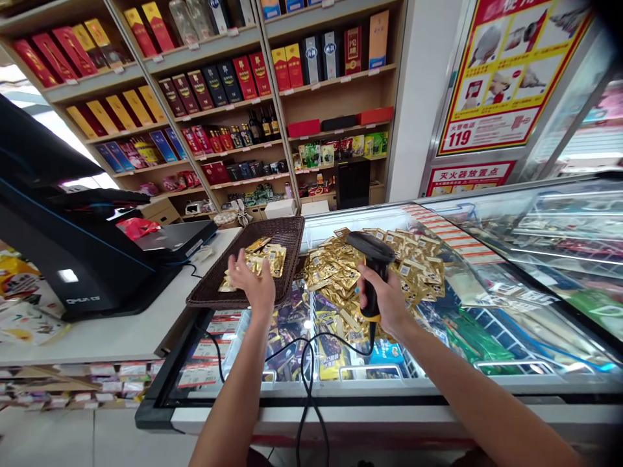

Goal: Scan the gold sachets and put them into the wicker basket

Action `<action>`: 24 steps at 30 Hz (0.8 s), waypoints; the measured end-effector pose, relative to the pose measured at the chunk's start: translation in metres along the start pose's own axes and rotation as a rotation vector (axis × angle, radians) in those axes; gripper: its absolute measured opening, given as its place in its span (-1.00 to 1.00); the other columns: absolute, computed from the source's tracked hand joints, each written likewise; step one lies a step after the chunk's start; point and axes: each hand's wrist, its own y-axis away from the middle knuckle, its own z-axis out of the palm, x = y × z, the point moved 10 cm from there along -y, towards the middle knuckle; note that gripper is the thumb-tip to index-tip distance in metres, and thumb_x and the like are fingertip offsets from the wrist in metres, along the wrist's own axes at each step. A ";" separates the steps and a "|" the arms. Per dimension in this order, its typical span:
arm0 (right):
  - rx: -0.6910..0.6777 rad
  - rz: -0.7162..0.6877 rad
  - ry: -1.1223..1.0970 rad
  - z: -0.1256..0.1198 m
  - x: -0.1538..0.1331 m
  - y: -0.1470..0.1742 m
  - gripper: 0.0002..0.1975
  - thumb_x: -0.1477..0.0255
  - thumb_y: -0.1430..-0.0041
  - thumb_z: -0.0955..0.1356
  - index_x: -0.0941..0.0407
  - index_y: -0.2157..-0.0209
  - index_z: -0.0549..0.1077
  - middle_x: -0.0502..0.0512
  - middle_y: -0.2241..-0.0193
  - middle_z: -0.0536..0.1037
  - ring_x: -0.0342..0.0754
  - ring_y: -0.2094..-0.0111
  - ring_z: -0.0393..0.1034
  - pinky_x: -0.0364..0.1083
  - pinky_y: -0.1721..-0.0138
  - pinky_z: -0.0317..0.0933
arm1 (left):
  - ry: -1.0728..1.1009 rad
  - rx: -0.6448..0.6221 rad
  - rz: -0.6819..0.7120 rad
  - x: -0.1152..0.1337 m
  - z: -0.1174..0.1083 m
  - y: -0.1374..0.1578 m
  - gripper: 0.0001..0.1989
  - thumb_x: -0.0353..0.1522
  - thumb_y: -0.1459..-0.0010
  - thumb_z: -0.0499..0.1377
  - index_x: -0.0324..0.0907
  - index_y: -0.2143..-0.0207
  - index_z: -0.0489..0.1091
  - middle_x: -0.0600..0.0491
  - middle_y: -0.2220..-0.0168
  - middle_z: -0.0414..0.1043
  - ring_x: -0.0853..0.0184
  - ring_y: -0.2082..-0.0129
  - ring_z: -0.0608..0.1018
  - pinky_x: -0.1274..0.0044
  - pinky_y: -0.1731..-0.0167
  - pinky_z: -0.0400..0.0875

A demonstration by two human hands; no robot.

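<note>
My right hand (382,295) is wrapped round the handle of a black and yellow barcode scanner (372,250), its head above a heap of gold foil packets (335,263). The heap lies on the glass top of a chest freezer. Over a brown woven basket (287,243) to the left, my left hand (253,279) is open with its fingers spread. Several gold packets (275,259) lie in the basket beneath and beside that hand. From the scanner a black cable (304,363) loops down across the freezer's front edge.
A checkout terminal (73,227) stands on the white counter (170,324) at left. The freezer (413,415) shows packaged goods under its glass. Behind are shelves (233,107) of boxed bottles, with a fire-safety poster (511,78) at right.
</note>
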 end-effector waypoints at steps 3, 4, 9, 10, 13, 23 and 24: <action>0.028 -0.005 -0.006 -0.004 -0.001 -0.003 -0.61 0.11 0.00 0.47 0.09 0.41 0.33 -0.12 0.64 0.38 -0.24 0.76 0.19 -0.21 0.77 0.08 | 0.091 -0.405 0.142 0.042 0.060 0.028 -0.77 -0.26 -0.27 0.09 -0.12 0.09 0.42 -0.08 0.03 0.49 0.19 -0.04 0.49 0.30 -0.14 0.29; 0.028 -0.005 -0.004 -0.005 0.000 -0.004 -0.61 0.10 -0.01 0.47 0.09 0.42 0.33 -0.11 0.64 0.39 -0.25 0.76 0.18 -0.21 0.77 0.08 | 0.083 -0.612 0.120 0.046 0.090 0.044 -0.78 -0.26 -0.29 0.06 -0.12 0.15 0.45 -0.05 0.12 0.54 0.22 0.07 0.55 0.36 -0.04 0.38; 0.018 -0.001 0.016 -0.006 0.004 -0.006 -0.61 0.09 -0.01 0.47 0.08 0.40 0.32 -0.12 0.63 0.40 -0.24 0.77 0.19 -0.21 0.77 0.07 | -0.141 -0.848 0.008 0.029 0.171 0.087 -0.78 -0.29 -0.21 0.16 -0.16 0.14 0.47 -0.13 0.02 0.52 0.12 -0.07 0.49 0.33 -0.11 0.31; 0.017 -0.005 0.017 -0.007 0.004 -0.006 -0.61 0.09 0.00 0.47 0.07 0.40 0.32 -0.13 0.64 0.40 -0.24 0.77 0.19 -0.21 0.77 0.07 | -0.195 -0.818 -0.031 0.019 0.177 0.089 -0.70 -0.27 -0.18 0.18 -0.21 0.07 0.44 -0.22 -0.08 0.44 0.03 -0.18 0.39 0.25 -0.17 0.22; 0.008 -0.018 0.018 -0.006 0.001 -0.007 -0.62 0.09 -0.01 0.46 0.07 0.40 0.32 -0.13 0.64 0.38 -0.24 0.77 0.17 -0.20 0.77 0.07 | -0.315 -0.765 -0.126 -0.004 0.185 0.094 -0.46 -0.18 -0.14 0.22 -0.31 -0.09 0.31 -0.41 -0.28 0.15 -0.17 -0.35 0.06 0.06 -0.25 -0.03; -0.010 -0.009 0.012 -0.003 0.001 -0.006 -0.67 0.14 -0.06 0.45 0.07 0.37 0.34 -0.14 0.64 0.38 -0.23 0.77 0.18 -0.19 0.76 0.09 | -0.229 -0.871 -0.194 -0.012 0.187 0.085 -0.25 -0.37 0.14 0.42 -0.23 -0.14 0.29 -0.33 -0.14 0.33 -0.03 -0.03 0.49 0.28 0.03 0.38; -0.012 -0.008 0.011 -0.002 0.001 -0.006 -0.67 0.13 -0.05 0.44 0.07 0.37 0.34 -0.15 0.64 0.37 -0.23 0.77 0.18 -0.19 0.76 0.09 | -0.204 -0.869 -0.215 -0.015 0.187 0.083 -0.24 -0.37 0.22 0.45 -0.25 -0.09 0.32 -0.32 -0.07 0.40 -0.01 0.05 0.53 0.29 0.09 0.41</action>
